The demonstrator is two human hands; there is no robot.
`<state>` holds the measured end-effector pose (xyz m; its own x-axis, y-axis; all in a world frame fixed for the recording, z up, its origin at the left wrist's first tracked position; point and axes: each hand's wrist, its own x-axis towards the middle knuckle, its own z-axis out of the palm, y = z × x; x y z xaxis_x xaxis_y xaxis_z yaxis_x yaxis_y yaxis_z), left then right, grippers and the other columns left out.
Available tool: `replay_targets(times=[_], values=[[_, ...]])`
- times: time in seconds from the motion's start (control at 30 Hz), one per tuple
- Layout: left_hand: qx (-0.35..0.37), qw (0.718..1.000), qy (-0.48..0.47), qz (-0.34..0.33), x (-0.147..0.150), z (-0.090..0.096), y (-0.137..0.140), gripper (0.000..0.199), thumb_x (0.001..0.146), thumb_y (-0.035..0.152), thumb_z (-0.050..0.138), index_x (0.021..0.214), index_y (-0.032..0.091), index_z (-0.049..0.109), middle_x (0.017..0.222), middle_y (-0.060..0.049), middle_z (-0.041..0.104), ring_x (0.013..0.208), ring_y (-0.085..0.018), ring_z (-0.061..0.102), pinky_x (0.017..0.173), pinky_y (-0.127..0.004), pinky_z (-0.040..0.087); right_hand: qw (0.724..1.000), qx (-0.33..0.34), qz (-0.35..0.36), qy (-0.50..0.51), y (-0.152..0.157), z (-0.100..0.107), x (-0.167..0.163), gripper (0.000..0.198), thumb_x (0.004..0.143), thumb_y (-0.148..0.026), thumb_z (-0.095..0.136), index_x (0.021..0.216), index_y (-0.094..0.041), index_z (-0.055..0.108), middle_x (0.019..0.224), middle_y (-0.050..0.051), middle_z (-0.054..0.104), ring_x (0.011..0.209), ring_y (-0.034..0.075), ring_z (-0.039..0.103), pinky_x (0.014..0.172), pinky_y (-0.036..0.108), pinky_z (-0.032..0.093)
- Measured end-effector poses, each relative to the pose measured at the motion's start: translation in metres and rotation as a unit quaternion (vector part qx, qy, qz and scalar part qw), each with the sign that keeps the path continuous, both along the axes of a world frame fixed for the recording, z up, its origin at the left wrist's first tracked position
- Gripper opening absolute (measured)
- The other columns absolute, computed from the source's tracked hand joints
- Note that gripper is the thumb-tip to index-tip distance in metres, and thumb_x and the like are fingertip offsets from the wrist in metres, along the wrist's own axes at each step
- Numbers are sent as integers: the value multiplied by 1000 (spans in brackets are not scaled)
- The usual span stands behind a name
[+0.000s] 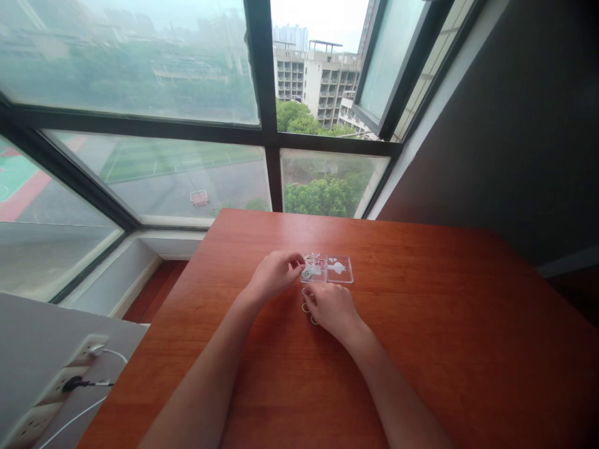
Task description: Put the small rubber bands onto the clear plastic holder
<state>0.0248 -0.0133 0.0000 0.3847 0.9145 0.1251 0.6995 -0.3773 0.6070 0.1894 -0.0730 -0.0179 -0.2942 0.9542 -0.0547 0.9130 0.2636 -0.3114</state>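
Note:
A small clear plastic box (pixel 316 279) lies open on the table, holding several pale and pinkish hair ties (pixel 307 272). Its clear lid (pixel 347 274), printed with a white figure, is folded out to the right. At the box's left edge is my left hand (pixel 276 274), thumb and fingers pinched together; what they grip is too small to tell. My right hand (pixel 333 305) is just in front of the box, fingers closed at a small pale hair tie (pixel 304 291). Beside and partly under that hand lie a yellowish hair tie (pixel 305 308) and another light one (pixel 313 320).
The reddish-brown wooden table (pixel 444 324) runs up toward dark-framed windows (pixel 274 134). Low on the left wall are power sockets (pixel 58 383) with a black plug (pixel 72 383) and white cables. A grey wall (pixel 524 143) rises on the right.

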Motion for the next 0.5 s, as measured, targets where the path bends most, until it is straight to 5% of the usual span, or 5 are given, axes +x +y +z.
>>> replay_targets(times=[0.27, 0.5], values=[[-20, 999, -6, -24, 0, -9, -1, 14, 80, 25, 57, 84, 20, 69, 77, -1, 70, 64, -12, 58, 58, -19, 38, 1000, 0, -8, -9, 1, -2, 0, 17, 87, -28, 51, 85, -24, 68, 85, 5, 72, 77, 19, 65, 62, 25, 36], [-23, 999, -8, -30, 5, -11, -2, 14, 78, 23, 59, 83, 19, 70, 76, -2, 70, 64, -13, 59, 58, -20, 39, 994, 7, -44, 96, 5, -2, 12, 12, 83, -26, 56, 84, -26, 69, 75, -1, 70, 71, 15, 63, 61, 23, 36]])
